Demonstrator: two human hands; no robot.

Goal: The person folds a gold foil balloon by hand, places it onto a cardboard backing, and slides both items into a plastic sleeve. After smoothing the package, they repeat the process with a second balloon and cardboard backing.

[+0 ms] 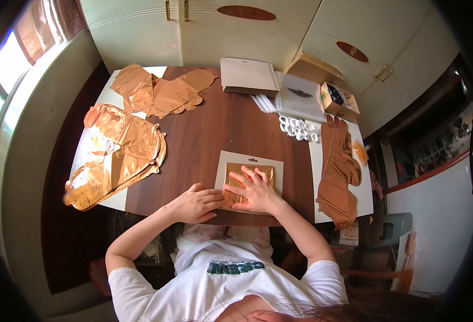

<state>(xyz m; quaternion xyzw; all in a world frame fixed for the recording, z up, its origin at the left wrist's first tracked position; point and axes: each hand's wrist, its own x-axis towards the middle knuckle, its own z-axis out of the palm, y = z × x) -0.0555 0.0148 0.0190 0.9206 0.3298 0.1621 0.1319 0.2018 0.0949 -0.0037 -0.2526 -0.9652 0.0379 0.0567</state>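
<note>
A white card [275, 165] with a hanging slot lies near the table's front edge, and a folded gold foil piece [236, 170] rests on it. Over the foil, my right hand [256, 192] is spread flat, pressing its palm and fingers down. My left hand [198, 204] lies at the card's left edge, palm down, its fingers extended and their tips close to the foil. Neither hand is wrapped round anything. The underside of both palms is hidden.
Gold foil shapes [134, 142] lie at the left and back left [177, 91]. White rings [299, 129], a stack of white cards [248, 75], clear plastic sleeves [301, 96] and an open box [339, 101] stand farther back. More copper-coloured foil [337, 172] lies at the right.
</note>
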